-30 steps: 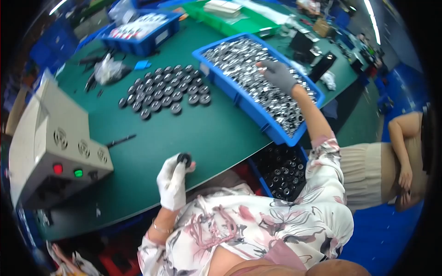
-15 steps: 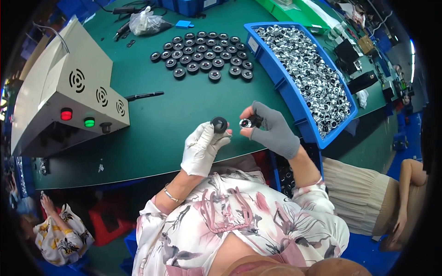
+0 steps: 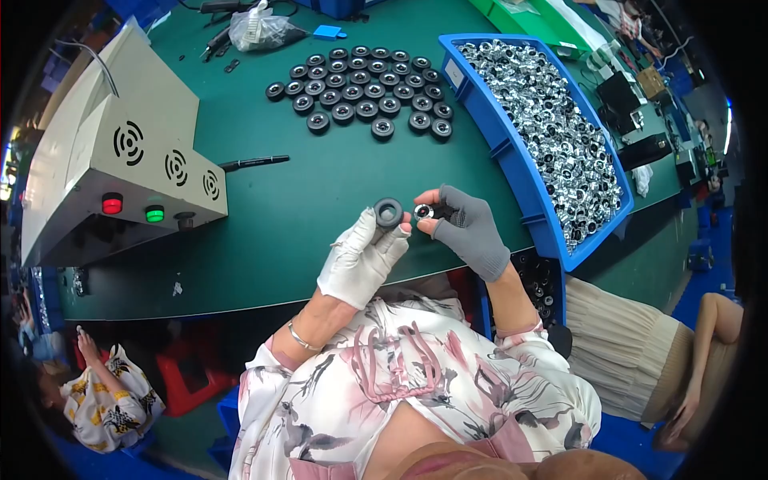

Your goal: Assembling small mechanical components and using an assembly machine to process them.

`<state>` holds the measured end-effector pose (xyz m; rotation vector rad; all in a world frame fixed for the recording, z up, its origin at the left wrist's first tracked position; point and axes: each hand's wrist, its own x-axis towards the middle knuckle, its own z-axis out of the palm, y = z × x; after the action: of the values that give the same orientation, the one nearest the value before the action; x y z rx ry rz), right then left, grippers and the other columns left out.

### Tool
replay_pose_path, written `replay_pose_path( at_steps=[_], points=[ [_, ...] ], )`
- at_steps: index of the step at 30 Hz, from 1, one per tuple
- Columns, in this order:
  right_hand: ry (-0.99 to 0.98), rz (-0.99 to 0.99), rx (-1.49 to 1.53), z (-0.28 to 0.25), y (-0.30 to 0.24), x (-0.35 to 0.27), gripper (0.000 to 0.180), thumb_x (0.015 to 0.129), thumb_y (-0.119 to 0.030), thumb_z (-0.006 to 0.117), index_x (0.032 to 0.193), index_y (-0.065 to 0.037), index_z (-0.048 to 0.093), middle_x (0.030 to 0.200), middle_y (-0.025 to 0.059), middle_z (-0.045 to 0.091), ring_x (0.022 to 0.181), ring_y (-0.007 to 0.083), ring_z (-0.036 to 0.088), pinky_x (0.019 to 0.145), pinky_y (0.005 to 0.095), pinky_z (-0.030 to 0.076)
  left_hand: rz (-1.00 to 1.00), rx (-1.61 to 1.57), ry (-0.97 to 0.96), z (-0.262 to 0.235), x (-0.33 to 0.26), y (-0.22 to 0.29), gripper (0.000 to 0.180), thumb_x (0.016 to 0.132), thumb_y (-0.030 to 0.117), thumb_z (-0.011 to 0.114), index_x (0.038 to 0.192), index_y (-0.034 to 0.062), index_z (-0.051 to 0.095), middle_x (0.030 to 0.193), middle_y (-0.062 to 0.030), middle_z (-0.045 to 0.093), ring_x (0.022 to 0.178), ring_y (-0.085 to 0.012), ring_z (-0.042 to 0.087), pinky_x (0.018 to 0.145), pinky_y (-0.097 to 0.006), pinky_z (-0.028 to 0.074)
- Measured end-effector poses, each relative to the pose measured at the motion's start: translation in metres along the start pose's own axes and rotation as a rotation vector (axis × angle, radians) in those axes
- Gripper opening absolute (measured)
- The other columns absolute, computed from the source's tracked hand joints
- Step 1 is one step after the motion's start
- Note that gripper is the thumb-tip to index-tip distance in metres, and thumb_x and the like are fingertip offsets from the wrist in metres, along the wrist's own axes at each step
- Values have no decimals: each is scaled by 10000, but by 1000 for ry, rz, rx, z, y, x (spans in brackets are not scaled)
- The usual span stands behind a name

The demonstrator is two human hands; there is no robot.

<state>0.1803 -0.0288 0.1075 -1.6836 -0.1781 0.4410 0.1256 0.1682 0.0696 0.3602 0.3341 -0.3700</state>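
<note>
Above the front part of the table, my left hand (image 3: 360, 256), in a white glove, pinches a black tyre-like ring (image 3: 389, 213) with a greyish middle. Close on its right is my right hand (image 3: 464, 228), wearing a grey glove with bare fingertips. Its thumb and fingers grip a small shiny silver hub-like part (image 3: 423, 212) with a dark centre. The ring and the silver part are apart by a narrow gap. Something dark and bumpy shows inside the right hand; I cannot make out what it is.
Several black wheel-like pieces (image 3: 369, 110) lie grouped on the green table (image 3: 304, 216). At right stands a blue bin (image 3: 512, 152) full of shiny silver parts. A beige machine (image 3: 128, 152) with red and green lights and a black pen (image 3: 256, 162) are at left. People sit on both sides.
The black ring now faces up more openly. The gap between the ring and the silver part has narrowed. The whole view has shifted slightly.
</note>
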Motion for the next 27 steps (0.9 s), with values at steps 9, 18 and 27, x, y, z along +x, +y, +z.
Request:
replay_pose_path(
  at_steps=[9,18,27],
  points=[
    [55,15,121,-1,15,7,296,836,-59,750,1095,9,626,991,43,644,909,82,607,818,234,508,1,50,31,10,2,2,400,1000,303,606,1203,-41,581,1196,-171,624,1003,-222,660,846,-321,585],
    [50,32,97,-5,15,5,280,834,-66,746,1082,12,641,975,33,648,858,55,586,759,209,499,549,903,118,11,3,-8,446,828,20,782,1195,-28,533,1148,-143,654,911,-165,679,782,-272,561],
    [90,16,138,-1,14,1,264,834,-72,716,1072,5,633,947,33,661,846,78,607,765,222,492,776,1363,218,7,4,0,908,753,-60,812,1509,4,314,1129,-100,622,828,-73,605,673,-185,494]
  ],
)
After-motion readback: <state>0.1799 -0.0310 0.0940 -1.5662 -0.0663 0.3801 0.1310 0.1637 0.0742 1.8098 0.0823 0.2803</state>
